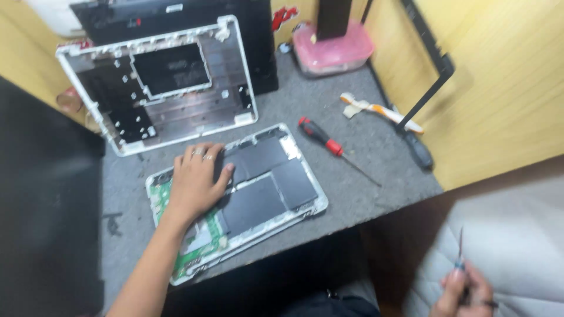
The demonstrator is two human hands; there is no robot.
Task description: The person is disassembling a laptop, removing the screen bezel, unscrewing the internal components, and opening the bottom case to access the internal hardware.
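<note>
We see the left hand point(197, 179) flat and open on the opened laptop base point(258, 188), while the right hand point(464, 290), well off right, grips a thin screwdriver point(460, 252) upright.

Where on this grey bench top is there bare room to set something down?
Free: the grey mat between the opened laptop base and the red-handled screwdriver. Also the strip before the pink box. Crowded: the left, where the white cover lies.

Right hand point(464, 293) cut by the edge, its thin tool point(460, 249) perhaps a screwdriver.
</note>
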